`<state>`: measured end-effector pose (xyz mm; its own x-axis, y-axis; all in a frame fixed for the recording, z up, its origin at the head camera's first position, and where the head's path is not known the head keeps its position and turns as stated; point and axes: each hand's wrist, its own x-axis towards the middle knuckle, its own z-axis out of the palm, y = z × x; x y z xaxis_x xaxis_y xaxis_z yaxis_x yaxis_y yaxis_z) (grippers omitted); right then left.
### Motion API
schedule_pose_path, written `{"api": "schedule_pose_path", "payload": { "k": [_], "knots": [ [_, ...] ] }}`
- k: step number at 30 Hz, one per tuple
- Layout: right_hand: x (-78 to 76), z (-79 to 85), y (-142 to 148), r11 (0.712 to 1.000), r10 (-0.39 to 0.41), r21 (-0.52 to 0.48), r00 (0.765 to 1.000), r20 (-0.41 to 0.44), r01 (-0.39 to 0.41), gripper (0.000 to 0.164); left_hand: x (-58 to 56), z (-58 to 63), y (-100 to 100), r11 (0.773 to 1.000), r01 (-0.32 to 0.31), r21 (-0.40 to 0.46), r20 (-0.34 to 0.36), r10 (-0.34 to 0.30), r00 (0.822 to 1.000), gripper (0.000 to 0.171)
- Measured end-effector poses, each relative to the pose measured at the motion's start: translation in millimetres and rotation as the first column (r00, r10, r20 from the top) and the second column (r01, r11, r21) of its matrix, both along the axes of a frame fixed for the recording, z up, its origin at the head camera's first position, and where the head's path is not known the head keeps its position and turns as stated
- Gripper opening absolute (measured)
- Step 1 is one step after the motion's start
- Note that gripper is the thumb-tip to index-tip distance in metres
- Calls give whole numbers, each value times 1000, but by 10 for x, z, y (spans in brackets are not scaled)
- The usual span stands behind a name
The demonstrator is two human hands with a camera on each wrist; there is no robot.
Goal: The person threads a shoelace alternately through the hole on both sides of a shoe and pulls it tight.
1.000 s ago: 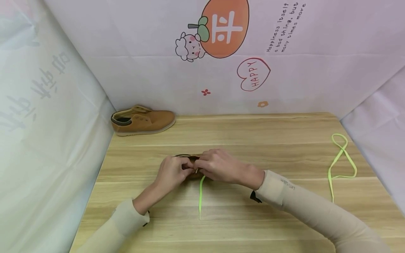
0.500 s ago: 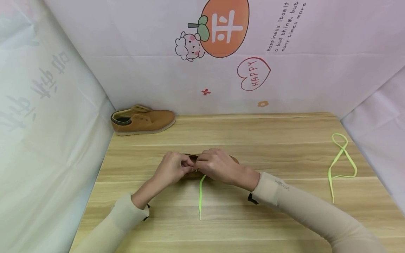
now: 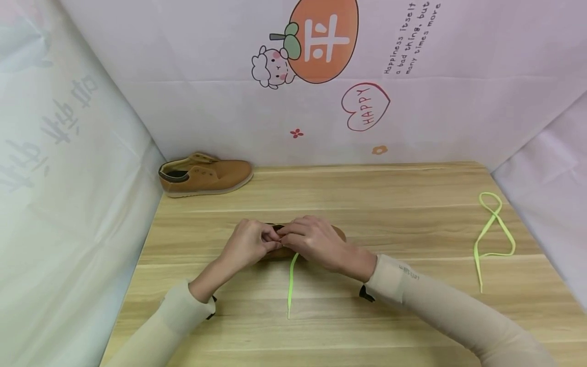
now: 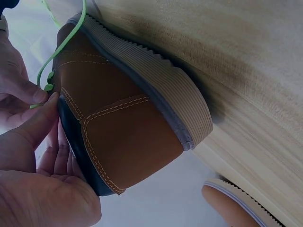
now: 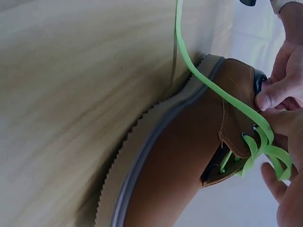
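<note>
A brown leather shoe with a ribbed sole stands mid-table, mostly covered by both hands in the head view. Bright green shoelace runs through its eyelets, and one loose length trails onto the table. My left hand grips the upper edge beside the eyelets, thumb outside and fingers reaching into the opening. My right hand is over the lacing from the toe side. In the left wrist view its thumb and finger pinch the lace at a short green end. The fingertips of both hands meet at the eyelets.
A second brown shoe, unlaced, stands at the back left against the white printed backdrop. Another green shoelace lies looped at the right side of the wooden table.
The left hand has shifted slightly away from the toe, and the right hand's fingers have spread a little over the lacing. The pale lace tip seen earlier between the hands is now hidden.
</note>
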<state>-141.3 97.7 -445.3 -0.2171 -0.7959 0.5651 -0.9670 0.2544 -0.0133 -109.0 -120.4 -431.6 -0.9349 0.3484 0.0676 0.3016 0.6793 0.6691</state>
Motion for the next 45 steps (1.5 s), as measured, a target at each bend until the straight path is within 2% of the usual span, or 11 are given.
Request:
{"api": "schedule_pose_path", "payload": {
  "k": [7, 12, 19, 22, 25, 29, 32, 45],
  "knots": [
    [161, -2, 19, 994, 16, -103, 1000, -20, -18, 9, 14, 20, 3, 1000, -15, 1, 14, 15, 1000, 6],
    [295, -10, 32, 991, 64, -117, 998, -24, -67, 10, 14, 3, 11, 1000, -19, 21, 20, 19, 1000, 7],
    [421, -40, 7, 982, 134, -127, 991, -29, -137, 17, 18, -23, -3, 999, -11, 32, -23, 12, 1000, 6],
    [477, -59, -27, 978, 164, -121, 985, -56, -170, 22, 21, -31, -9, 999, -12, 37, -19, 13, 1000, 6],
    [549, -61, -57, 977, 186, -98, 980, -65, -191, 16, 25, -35, -8, 999, -13, 30, -22, 14, 1000, 7],
    [645, -39, -90, 975, 212, -59, 977, -32, -213, 9, 35, -32, -4, 999, -13, 31, -26, 13, 1000, 7],
    [698, -33, -118, 973, 224, -49, 975, -2, -224, 10, 39, -32, -2, 999, -16, 39, -25, 17, 1000, 8],
    [878, -30, -260, 970, 244, 1, 970, 21, -244, 8, 48, -38, 9, 999, -33, 35, -11, 34, 999, 9]
  ]
}}
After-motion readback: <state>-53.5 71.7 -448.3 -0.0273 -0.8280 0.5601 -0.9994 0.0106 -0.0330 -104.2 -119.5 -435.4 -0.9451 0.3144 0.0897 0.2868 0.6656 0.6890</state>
